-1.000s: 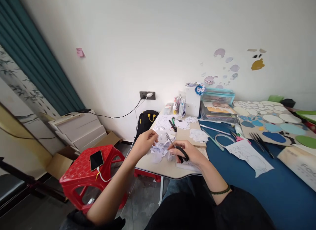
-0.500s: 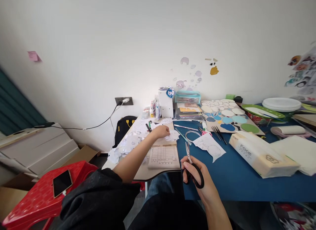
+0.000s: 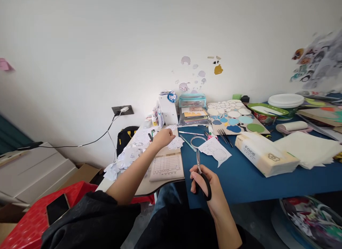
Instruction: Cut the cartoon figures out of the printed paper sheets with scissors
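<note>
Black-handled scissors (image 3: 200, 172) clamped in the grip of the right hand (image 3: 207, 190), low centre of frame, blades pointing up-frame with no paper between them, just over the near edge of the blue bench (image 3: 240, 184). Up and left of that, left hand (image 3: 164, 137) stretched out, fingers curled down on a printed paper cut-out (image 3: 176, 143); cannot tell whether pinched or merely touched. Looks like the fetching step. Next calls for lifting one piece clear of the loose scraps (image 3: 125, 158) nearby.

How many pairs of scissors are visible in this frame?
2: black-handled scissors in the right hand; pink-handled scissors on the blue table beside the brushes. Others may be hidden among the clutter.
</note>
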`<act>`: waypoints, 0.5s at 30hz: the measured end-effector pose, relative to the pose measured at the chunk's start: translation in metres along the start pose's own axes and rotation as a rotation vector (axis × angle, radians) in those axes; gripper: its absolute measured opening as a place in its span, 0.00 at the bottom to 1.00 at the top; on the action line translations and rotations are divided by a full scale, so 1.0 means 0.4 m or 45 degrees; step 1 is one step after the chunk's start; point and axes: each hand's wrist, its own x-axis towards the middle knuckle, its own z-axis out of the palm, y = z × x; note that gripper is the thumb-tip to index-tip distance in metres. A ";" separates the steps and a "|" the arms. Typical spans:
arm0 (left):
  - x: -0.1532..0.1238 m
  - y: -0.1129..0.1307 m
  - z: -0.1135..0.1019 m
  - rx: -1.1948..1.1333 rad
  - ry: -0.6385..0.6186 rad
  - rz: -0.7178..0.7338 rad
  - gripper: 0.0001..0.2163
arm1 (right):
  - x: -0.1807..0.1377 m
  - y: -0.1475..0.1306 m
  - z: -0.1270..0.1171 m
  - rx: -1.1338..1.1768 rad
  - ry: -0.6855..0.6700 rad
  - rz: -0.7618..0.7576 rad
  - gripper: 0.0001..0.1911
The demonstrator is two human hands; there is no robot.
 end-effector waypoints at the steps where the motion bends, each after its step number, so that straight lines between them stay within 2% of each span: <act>1: -0.010 0.018 0.006 -0.019 0.033 0.039 0.12 | 0.003 0.001 0.001 0.034 0.052 -0.022 0.14; 5: -0.035 0.117 0.068 -0.130 0.058 0.229 0.11 | 0.013 0.007 0.003 0.106 0.208 -0.081 0.14; 9: -0.009 0.209 0.146 -0.256 -0.001 0.368 0.11 | 0.011 0.005 -0.009 0.095 0.268 -0.096 0.14; 12: 0.025 0.241 0.177 -0.369 -0.027 0.366 0.12 | 0.007 0.000 -0.031 0.098 0.303 -0.106 0.15; 15: 0.038 0.241 0.179 -0.526 -0.024 0.358 0.11 | 0.005 -0.002 -0.054 0.123 0.345 -0.124 0.16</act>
